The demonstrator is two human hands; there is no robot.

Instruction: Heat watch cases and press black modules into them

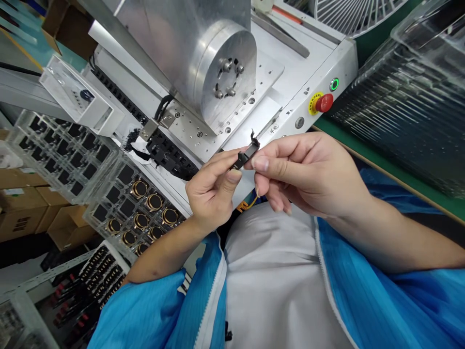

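The left hand (212, 189) pinches a small black part (247, 154) between thumb and fingers, while the thumb and forefinger of the right hand (312, 172) grip its right side, their exact contact covered by the thumb. The part is above the near edge of the white desk (301, 72); fingertips mask both its ends partly, so its full outline is hard to make out, though a thin hooked tab rises at the far end. A brushed-metal drum (228, 72) with a bolted round face is cut off at the far edge, as is a ribbed fan guard (358, 17) at far right. Glossy clear plastic trays (407, 102) stack at right, contents unclear. At left, a moulded transparent tray (128, 186) holds gold-rimmed discs (154, 201) and dark squares.
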